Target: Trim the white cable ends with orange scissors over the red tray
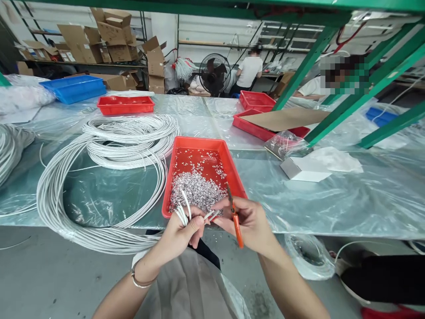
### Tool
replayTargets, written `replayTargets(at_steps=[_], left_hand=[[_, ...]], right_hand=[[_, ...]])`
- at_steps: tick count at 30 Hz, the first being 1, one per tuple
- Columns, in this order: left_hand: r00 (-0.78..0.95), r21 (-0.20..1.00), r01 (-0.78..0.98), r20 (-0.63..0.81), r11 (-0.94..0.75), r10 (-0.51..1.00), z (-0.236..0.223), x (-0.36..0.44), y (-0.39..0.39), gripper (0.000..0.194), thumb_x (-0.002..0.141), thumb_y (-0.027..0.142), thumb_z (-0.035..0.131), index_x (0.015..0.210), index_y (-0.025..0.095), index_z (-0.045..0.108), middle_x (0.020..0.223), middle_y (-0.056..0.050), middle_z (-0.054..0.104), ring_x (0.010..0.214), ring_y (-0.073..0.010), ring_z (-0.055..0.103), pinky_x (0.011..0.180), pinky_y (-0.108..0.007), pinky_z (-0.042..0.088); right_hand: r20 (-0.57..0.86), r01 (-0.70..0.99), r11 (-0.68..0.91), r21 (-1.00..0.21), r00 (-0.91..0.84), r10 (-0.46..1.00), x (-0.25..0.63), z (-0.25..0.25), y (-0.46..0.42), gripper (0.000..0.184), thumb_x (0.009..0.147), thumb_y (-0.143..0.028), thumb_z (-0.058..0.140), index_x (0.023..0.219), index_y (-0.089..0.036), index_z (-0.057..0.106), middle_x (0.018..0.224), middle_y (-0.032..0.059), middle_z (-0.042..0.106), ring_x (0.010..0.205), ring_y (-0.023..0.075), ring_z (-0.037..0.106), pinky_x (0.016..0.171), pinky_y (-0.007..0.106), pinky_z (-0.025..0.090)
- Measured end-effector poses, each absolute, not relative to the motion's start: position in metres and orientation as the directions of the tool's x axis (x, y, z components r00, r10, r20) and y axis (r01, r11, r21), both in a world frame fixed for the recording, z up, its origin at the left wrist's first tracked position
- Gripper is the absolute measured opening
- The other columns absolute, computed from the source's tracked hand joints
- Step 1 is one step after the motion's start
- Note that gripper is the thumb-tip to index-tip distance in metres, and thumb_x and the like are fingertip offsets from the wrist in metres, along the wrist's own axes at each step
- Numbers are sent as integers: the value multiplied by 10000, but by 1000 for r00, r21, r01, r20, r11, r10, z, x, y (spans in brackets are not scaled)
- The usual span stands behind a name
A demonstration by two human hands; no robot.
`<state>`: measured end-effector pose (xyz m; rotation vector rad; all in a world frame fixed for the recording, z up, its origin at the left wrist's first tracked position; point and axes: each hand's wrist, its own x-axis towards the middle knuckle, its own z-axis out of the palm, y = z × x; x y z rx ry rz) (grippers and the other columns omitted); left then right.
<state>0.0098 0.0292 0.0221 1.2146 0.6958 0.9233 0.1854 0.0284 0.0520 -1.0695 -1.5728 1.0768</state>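
in the head view, our left hand [186, 228] is closed around white cable [181, 216], its end pointing rightward at our right hand [249, 221], which grips orange cutters [237, 228], tips forward. both hands meet near the red tray's [234, 170] front edge; bare table [279, 199] spreads rightward.

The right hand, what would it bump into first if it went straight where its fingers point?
Probably the white cable ends poking out of the left hand, then that hand itself. The right hand looks very close to them, maybe touching, but depth is hard to tell here.
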Motion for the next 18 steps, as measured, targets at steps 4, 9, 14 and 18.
replayTargets(at_steps=[4,9,14,18], left_hand=[[426,982,-187,50,34,903,19,12,30,320,834,458,536,765,146,513,543,51,488,375,-38,395,391,-172,297],[400,986,-167,51,18,915,19,11,33,317,800,454,582,766,144,525,549,49,493,387,-45,420,398,-176,311],[134,989,-25,145,-143,980,18,14,30,235,767,314,652,657,147,527,528,54,464,460,-58,425,452,-179,344],[63,984,48,170,-173,983,14,15,32,158,779,267,636,693,146,582,565,33,521,507,-75,471,488,-185,381]], right_hand=[[193,60,202,-977,-130,972,172,51,33,228,690,-337,734,621,-160,609,505,-29,526,441,89,403,435,215,350],[159,-16,158,-987,-122,980,169,47,37,245,656,-323,761,614,-168,576,478,-54,490,416,79,383,412,202,323],[148,-129,125,-984,-188,971,165,43,37,290,658,-331,758,579,-176,527,450,-80,390,405,63,273,397,207,238],[99,-291,-11,-957,-360,928,172,43,38,347,714,-462,675,595,-197,486,399,-106,300,368,67,248,416,231,251]])
